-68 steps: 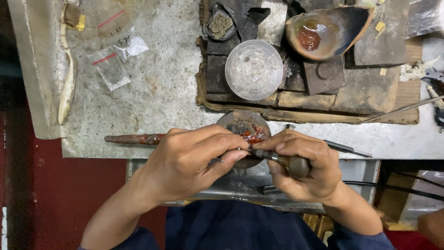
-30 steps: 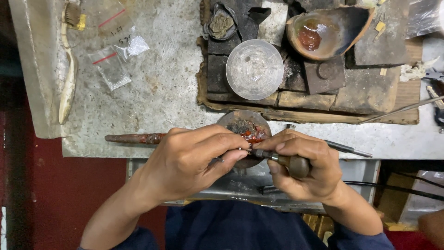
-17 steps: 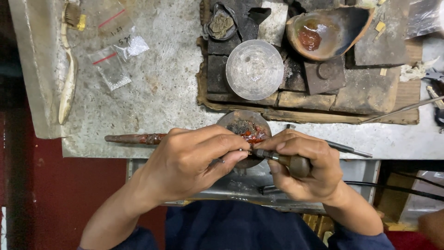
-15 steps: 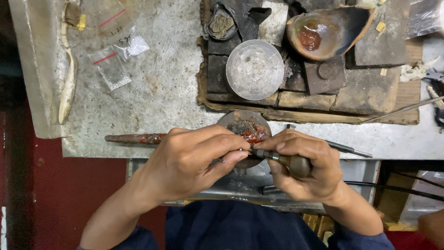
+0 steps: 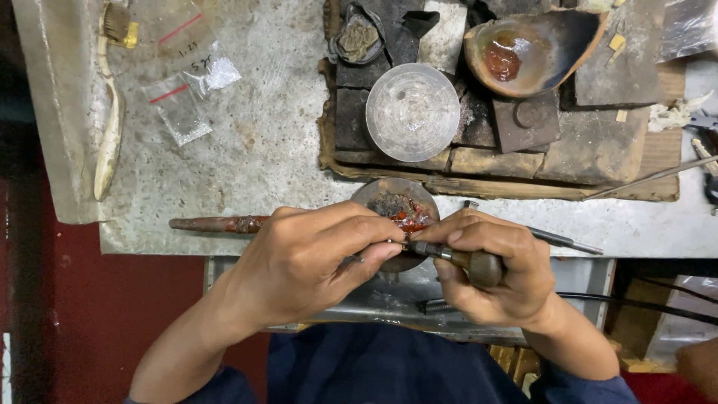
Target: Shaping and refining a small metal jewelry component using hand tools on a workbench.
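My left hand (image 5: 310, 262) is closed around a long reddish-brown stick (image 5: 217, 224) that lies across the bench edge. The stick ends in a round dark head (image 5: 395, 203) coated with red wax-like material. My right hand (image 5: 490, 265) grips a small tool with a dark rounded wooden handle (image 5: 479, 265). Its metal tip points left and meets the red material under my left thumb. Whatever small piece sits in the red material is hidden by my fingers.
On a charred block (image 5: 523, 150) behind stand a round clear glass dish (image 5: 412, 112) and a shell-like bowl (image 5: 535, 49) with red residue. Small plastic bags (image 5: 183, 97) and a pale brush (image 5: 111, 112) lie at left. A thin metal rod (image 5: 557, 239) rests right.
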